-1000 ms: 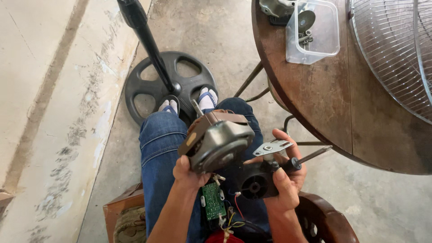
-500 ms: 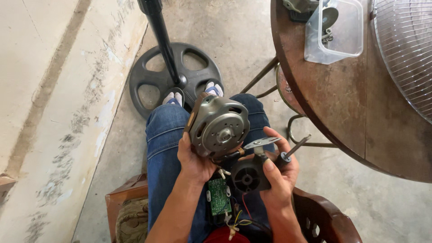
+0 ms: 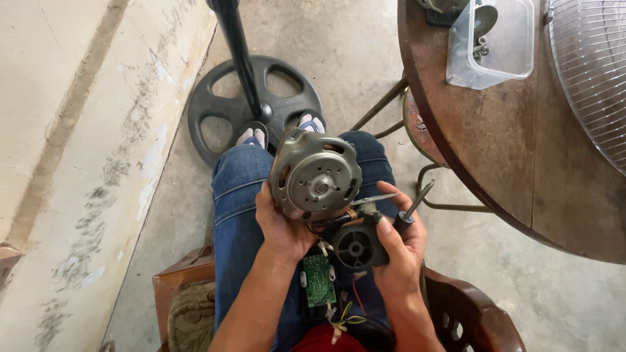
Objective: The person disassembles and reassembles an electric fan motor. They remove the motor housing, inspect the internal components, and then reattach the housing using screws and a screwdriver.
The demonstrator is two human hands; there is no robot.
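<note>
My left hand (image 3: 282, 225) grips a round grey metal fan motor (image 3: 314, 175) from below, its flat face tilted up toward me over my lap. My right hand (image 3: 399, 251) holds a black round plastic part (image 3: 356, 248) just below the motor, together with a screwdriver (image 3: 415, 203) whose shaft points up and to the right. Wires run from the motor down to a small green circuit board (image 3: 317, 279) that hangs over my jeans.
A round brown wooden table (image 3: 521, 150) stands to the right, bearing a clear plastic box (image 3: 490, 44) with small parts and a wire fan grille (image 3: 590, 72). A black fan stand base (image 3: 254, 104) with its pole sits on the concrete floor by my feet.
The motor has been turned so its flat face points more toward me. Both hands have shifted slightly, and the view has moved left.
</note>
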